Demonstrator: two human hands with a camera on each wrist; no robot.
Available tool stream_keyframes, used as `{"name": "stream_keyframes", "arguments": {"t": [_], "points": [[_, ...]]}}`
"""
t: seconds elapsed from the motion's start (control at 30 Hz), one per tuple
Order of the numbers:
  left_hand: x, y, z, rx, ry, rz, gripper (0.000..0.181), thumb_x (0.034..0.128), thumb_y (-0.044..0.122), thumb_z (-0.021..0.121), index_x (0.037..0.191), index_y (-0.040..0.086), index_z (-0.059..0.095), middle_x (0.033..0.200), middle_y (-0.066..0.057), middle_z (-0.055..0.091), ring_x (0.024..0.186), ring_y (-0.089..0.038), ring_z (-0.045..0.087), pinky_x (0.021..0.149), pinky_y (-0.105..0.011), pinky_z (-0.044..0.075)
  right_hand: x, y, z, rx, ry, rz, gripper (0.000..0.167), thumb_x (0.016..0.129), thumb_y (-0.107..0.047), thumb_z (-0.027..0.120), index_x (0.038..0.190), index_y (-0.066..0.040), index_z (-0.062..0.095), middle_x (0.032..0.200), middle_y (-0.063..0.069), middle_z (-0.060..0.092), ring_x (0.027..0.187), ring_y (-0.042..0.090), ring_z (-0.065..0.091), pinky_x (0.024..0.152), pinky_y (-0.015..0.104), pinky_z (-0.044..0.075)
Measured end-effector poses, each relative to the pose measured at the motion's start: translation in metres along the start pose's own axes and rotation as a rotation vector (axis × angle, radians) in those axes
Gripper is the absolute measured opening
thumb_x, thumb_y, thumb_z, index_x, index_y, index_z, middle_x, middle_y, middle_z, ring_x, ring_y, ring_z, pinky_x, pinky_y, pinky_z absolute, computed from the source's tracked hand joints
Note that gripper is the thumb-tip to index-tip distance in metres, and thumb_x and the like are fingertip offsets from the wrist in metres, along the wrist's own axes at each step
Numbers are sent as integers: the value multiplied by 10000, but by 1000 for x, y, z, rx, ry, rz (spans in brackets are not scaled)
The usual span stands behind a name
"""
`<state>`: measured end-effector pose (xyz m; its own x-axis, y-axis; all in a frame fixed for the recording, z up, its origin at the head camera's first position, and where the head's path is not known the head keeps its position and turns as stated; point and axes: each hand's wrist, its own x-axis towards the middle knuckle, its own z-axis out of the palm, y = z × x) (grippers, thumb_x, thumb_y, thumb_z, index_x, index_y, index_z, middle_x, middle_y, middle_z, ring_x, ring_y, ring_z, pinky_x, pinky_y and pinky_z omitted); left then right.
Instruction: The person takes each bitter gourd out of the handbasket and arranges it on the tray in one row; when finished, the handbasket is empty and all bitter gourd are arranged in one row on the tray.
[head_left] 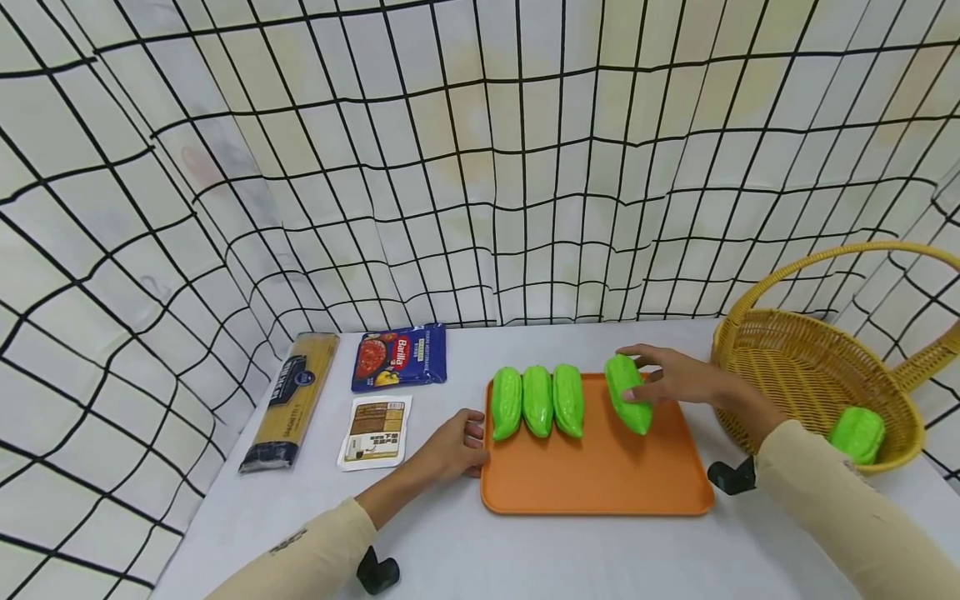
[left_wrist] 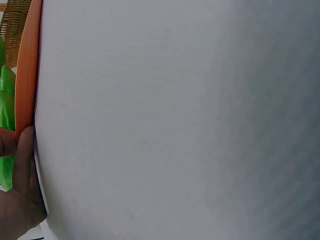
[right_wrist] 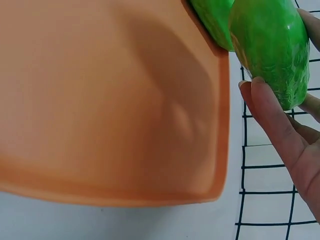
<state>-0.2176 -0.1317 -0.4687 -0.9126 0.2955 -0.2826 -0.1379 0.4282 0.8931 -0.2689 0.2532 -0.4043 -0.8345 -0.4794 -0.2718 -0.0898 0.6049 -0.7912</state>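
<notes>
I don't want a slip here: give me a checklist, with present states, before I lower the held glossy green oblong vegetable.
1. Grip: ok, right hand holds the glossy green oblong vegetable.
2. Orange rectangular tray steadied: ok, left hand grips its left rim.
3. Landing room: ok, bare tray beside three matching vegetables.
4. Held vegetable down: not ok, raised above the tray.
5. Yellow woven basket empty: not ok, one green vegetable inside.
6. Other basket contents: cannot tell, right beige sleeve hides part.

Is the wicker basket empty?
Not empty: the head view shows at least one green vegetable inside the wicker basket.
</notes>
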Motion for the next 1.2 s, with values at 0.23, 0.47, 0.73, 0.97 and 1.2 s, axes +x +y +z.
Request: {"name": "stream_keyframes", "arguments": {"t": [0.23, 0.47, 0.73, 0.97, 1.2], "points": [[0, -1, 1, -9, -1, 4, 674, 777, -51, 671, 1403, -44, 423, 1146, -150, 522, 939, -216, 594, 675, -339, 661, 6, 3, 3, -28, 4, 0, 860, 900, -383, 729, 1560, -66, 278, 1500, 308, 370, 1295, 468, 508, 946, 461, 596], [1, -2, 0, 0, -4, 4, 673, 782, -40, 669, 1406, -43, 418, 1151, -148, 519, 950, -215, 593, 676, -330, 662, 15, 6, 8, -76, 18, 21, 868, 886, -434, 733, 1547, -66, 307, 1490, 305, 405, 1289, 414, 507, 974, 452, 580], [2, -3, 0, -3, -10, 1, 666, 795, -36, 671, 1410, -36, 415, 1148, -146, 514, 931, -211, 596, 683, -327, 662, 26, 6, 18, -75, 3, 30, 879, 872, -439, 748, 1551, -82, 320, 1477, 283, 439, 1322, 446, 477, 1088, 580, 473], [0, -2, 0, -21, -6, 5, 673, 793, -41, 670, 1414, -39, 413, 1151, -152, 517, 935, -208, 600, 687, -332, 662, 35, 6, 26, -99, 3, 29, 881, 874, -425, 752, 1546, -51, 323, 1441, 285, 481, 1338, 444, 460, 1097, 574, 465], [0, -1, 0, -6, -9, 11, 676, 797, -32, 668, 1420, -41, 406, 1159, -155, 519, 940, -210, 601, 690, -318, 661, 40, 6, 28, -82, 8, 37, 889, 870, -408, 765, 1549, -49, 317, 1445, 293, 475, 1322, 428, 488, 1030, 487, 544]]}}
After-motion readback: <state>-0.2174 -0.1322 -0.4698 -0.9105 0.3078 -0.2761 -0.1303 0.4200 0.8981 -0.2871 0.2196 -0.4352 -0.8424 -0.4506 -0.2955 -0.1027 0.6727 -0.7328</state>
